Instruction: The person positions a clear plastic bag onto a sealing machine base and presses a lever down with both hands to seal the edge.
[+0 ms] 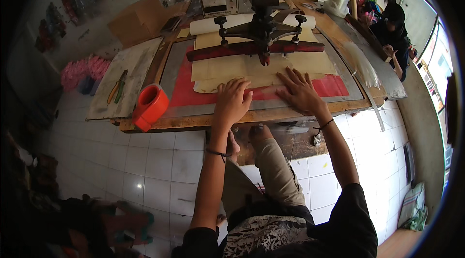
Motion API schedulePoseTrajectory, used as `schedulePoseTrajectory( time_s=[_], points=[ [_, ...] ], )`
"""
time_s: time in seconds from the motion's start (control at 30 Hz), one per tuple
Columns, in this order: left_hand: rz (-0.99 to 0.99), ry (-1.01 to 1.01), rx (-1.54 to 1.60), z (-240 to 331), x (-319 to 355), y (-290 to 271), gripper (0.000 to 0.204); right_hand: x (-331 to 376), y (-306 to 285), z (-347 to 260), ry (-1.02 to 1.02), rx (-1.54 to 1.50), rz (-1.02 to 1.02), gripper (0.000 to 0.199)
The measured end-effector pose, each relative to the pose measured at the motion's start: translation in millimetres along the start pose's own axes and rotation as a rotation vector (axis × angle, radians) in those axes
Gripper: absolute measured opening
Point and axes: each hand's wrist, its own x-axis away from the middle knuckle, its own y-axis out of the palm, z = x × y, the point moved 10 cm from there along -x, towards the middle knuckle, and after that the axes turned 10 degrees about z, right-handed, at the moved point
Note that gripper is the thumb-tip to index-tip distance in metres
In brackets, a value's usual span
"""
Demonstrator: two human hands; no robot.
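Observation:
My left hand point(232, 102) rests with its fingers stretched forward on the front edge of a creased tan sheet point(261, 75). To its right, my right hand point(301, 93) lies flat with fingers spread on the same sheet. Neither hand grips anything. Under the tan sheet is a red sheet point(334, 86), showing at the left, front and right. Both lie on the grey bed point(181, 111) of a bench machine. Just beyond my fingertips, a red crossbar point(218, 51) hangs over the sheets from a dark metal head point(264, 32) with two black knobs.
An orange tape dispenser point(151, 106) stands at the table's front left. Pliers point(116, 87) lie on a pale board point(104, 100). A white roll point(206, 26) lies behind the crossbar. Clear strips point(361, 66) hang at the right. Another person point(395, 30) sits at the far right.

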Motion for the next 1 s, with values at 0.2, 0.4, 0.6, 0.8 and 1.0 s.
schedulePoseTrajectory(
  time_s=[0.2,0.4,0.6,0.8,1.0],
  points=[
    [-0.04,-0.024,0.017,-3,-1,3,0.03,1,5,7,0.014,-0.021,0.026,0.075],
    [-0.037,-0.032,0.013,0,-2,0,0.03,1,2,7,0.017,-0.026,0.047,0.076],
    [-0.065,-0.042,0.004,-3,0,4,0.03,2,-8,1,-0.026,-0.04,0.044,0.074],
    [-0.071,-0.038,-0.021,3,-3,3,0.035,11,-9,8,-0.028,-0.024,0.027,0.068],
    [-0.021,-0.049,-0.061,-6,0,-4,0.045,12,-35,-35,-0.192,0.029,0.143,0.055]
  ],
)
